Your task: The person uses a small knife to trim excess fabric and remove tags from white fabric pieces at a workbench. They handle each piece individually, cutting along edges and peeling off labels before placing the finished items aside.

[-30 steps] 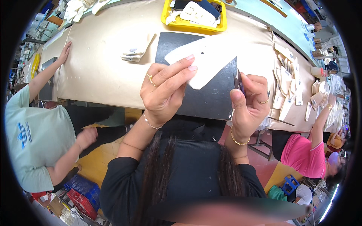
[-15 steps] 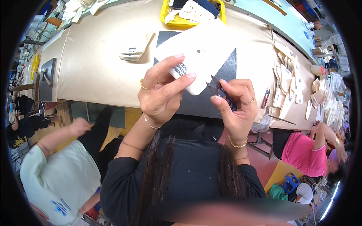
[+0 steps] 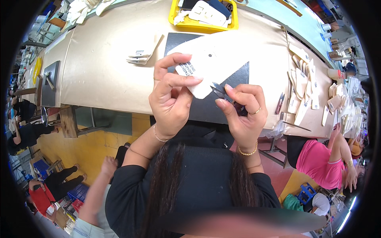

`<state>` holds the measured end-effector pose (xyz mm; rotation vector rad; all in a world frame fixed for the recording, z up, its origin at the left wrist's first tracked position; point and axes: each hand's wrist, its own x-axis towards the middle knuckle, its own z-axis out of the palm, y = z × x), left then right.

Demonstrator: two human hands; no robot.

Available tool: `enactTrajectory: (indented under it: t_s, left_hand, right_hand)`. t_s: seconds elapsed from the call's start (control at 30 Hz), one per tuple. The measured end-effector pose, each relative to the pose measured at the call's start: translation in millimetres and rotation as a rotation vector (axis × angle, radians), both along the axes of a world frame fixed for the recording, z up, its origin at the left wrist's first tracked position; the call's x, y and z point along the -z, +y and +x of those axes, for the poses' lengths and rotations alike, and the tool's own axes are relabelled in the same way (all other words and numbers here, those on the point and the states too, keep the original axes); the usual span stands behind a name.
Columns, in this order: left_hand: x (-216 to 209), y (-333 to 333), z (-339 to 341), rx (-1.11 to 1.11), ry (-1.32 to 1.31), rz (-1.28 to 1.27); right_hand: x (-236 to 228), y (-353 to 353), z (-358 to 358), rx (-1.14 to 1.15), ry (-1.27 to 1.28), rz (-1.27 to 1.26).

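A white fabric piece (image 3: 222, 59), with dark printed lettering and a small dark round spot or hole, is held up over a black board (image 3: 206, 113) on the table. My left hand (image 3: 172, 93) pinches its near left edge between thumb and fingers. Dark thread snips (image 3: 218, 90) are gripped in my right hand (image 3: 246, 105), thumb and forefinger on the blades. Their tips point left, at or very close to the piece's lower right edge. Whether they touch it, or whether a thread lies between them, I cannot make out.
Beyond the board stands a yellow tray (image 3: 202, 27) with fabric pieces. A small stack of pale pieces (image 3: 141, 56) lies left. On the right are a pile of pale pieces (image 3: 302, 85) and a maroon-handled tool (image 3: 280, 104). A person in pink (image 3: 317, 166) sits right; another's arm (image 3: 97, 190) is close left.
My right hand has brought the snips slightly left along the piece's edge, their blades closer together. The piece has turned a little in my left hand. The person at left has moved back.
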<state>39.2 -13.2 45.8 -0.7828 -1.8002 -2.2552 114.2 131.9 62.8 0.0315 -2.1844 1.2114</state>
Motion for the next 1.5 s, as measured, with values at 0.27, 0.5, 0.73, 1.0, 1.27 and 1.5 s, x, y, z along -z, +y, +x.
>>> enactTrajectory:
  t_s: [0.27,0.5,0.73,1.0,1.27,1.5]
  left_hand:
    - [-2,-12,-9,0.022,0.173,-0.118]
    - [0,4,-1,0.07,0.182,0.045]
    - [-4,10,-3,0.126,0.138,0.162]
    - [-11,-5,4,0.259,-0.273,0.18]
    - [-18,-7,4,0.176,-0.283,0.071]
    - [-18,-11,3,0.213,-0.316,0.083]
  right_hand:
    - [4,11,8,0.017,-0.018,-0.21]
    - [-2,11,11,0.028,0.04,-0.293]
    - [-11,0,0,0.048,0.007,-0.124]
    - [-12,-1,-5,0.068,0.0,-0.016]
    - [-8,2,-7,0.12,0.074,0.147]
    - [-8,3,-7,0.065,0.045,0.105]
